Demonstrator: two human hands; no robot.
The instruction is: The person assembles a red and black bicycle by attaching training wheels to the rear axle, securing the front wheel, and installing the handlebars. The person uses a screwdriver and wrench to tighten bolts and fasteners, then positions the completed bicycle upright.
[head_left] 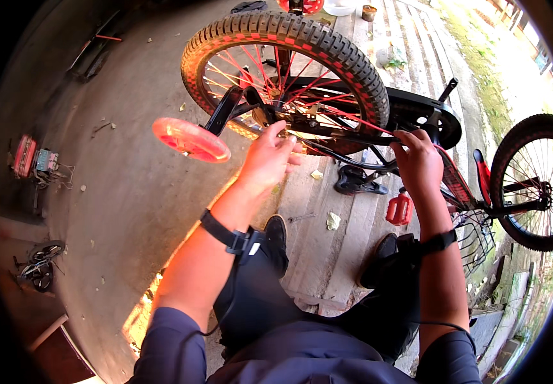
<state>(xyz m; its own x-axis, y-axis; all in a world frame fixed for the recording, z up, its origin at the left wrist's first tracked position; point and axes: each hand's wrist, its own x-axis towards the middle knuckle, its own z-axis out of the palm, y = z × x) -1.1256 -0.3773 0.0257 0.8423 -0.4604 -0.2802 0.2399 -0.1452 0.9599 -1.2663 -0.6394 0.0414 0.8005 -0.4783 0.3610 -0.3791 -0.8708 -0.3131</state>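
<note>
left hand [271, 157] half-curled, hold unclear, beside training wheel [192, 139]; right hand [420, 160] pinching red cable [361, 120] near red pedal [399, 210].

Reaching far with left forearm [201, 255] and right forearm [441, 275], holding left hand [269, 157] loosely uncurled, fingers [294, 160] pointing right, with right hand [421, 161] palm down, curled toward the left, hands well apart

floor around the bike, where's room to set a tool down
Widest mostly bare patch: grey floor between the red training wheel and the red object at left. A smaller one lies between the shoes, below the leaf. It's crowded around the left hand by the rear wheel, and between saddle and red pedal.
</note>
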